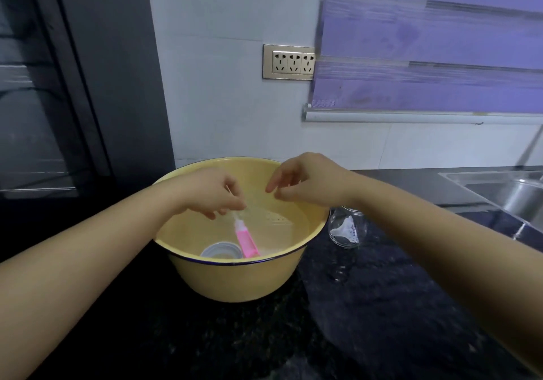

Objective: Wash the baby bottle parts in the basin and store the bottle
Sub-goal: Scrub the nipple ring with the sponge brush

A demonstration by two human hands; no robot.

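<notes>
Glossy yellow enamel basin (244, 276), speckled polished stone counter (367, 321), clear plastic bottle (348, 228), brushed-metal sink (499, 188).

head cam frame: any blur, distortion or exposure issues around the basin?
Head view: basin and pink tool fairly sharp; window blind smeared, streaky; straight lines bow toward the frame edges, wide-angle distortion; dark counter underexposed, little texture; clear bottle beside the basin low-contrast, outline hard to trace.

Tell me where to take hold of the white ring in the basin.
Probably pinch its left rim from straight above: the white ring lies flat, opening up, and the pink tool crowds its right side.
</notes>
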